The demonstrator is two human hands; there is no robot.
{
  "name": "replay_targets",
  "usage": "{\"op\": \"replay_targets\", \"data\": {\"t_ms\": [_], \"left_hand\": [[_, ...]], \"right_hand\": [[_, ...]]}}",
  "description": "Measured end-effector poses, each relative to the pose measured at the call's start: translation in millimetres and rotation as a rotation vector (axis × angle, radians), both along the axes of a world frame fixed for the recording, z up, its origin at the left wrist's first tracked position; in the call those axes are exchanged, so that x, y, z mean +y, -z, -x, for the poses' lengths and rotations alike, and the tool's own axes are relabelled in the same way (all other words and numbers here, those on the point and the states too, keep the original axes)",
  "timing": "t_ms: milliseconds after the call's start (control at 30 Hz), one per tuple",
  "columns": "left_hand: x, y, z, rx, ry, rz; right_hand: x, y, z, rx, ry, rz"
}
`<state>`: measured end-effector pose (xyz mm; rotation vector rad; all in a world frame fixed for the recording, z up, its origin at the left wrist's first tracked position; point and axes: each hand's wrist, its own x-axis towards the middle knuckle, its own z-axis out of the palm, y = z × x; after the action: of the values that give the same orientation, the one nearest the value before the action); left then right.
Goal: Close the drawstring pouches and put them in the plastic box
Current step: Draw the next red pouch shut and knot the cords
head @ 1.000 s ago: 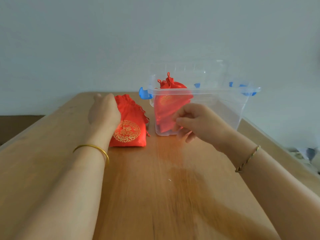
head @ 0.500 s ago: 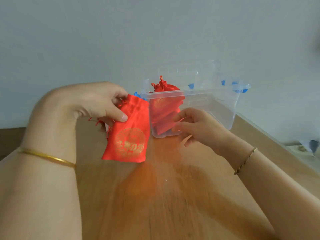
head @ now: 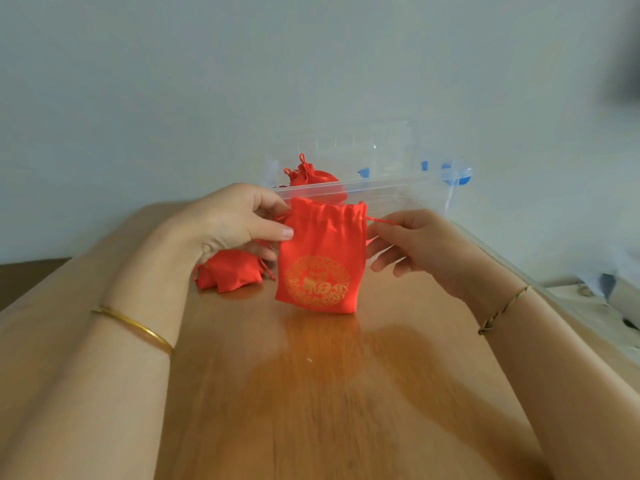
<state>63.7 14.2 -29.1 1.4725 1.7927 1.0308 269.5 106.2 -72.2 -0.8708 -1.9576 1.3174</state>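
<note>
Over the brown wooden table (head: 311,403), the left hand (head: 228,223) pinches the top corner of a red satin drawstring pouch with a gold emblem (head: 320,265). Its mouth is only partly gathered. The right hand (head: 412,244) pinches its thin red cord (head: 381,221). One tied red pouch (head: 311,176) sits already in the clear plastic box (head: 398,188), and another small red pouch (head: 230,273) lies on the table, not yet handled.

The single view comes from a wide-angle camera worn on the person's head. It looks forward and down along the brown wooden worktop (head: 311,393) toward the pale grey wall (head: 207,81) at its far end. The camera sits close: both forearms enter from the lower corners and fill much of the frame. The left hand (head: 235,223) and right hand (head: 415,244) meet near centre at the red satin drawstring pouch (head: 322,258). The clear plastic box with blue latches (head: 381,187) lies just beyond. The outer edges look blurred.
</note>
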Motion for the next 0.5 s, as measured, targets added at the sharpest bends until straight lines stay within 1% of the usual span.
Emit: {"op": "replay_targets", "data": {"t_ms": [100,267,433,500], "left_hand": [[0.7,1.0,7.3,0.009,-0.051,-0.006],[3.4,4.0,10.2,0.011,-0.056,-0.001],[2.7,5.0,11.4,0.023,-0.054,-0.001],[2.4,4.8,11.3,0.035,-0.057,-0.002]], "right_hand": [[1.5,0.7,-2.5,-0.071,-0.015,-0.033],[-0.7,-1.3,-3.2,0.048,-0.063,0.023],[0.3,0.3,-0.5,0.061,0.033,-0.013],[0.5,0.3,-0.1,0.098,0.051,-0.005]]}}
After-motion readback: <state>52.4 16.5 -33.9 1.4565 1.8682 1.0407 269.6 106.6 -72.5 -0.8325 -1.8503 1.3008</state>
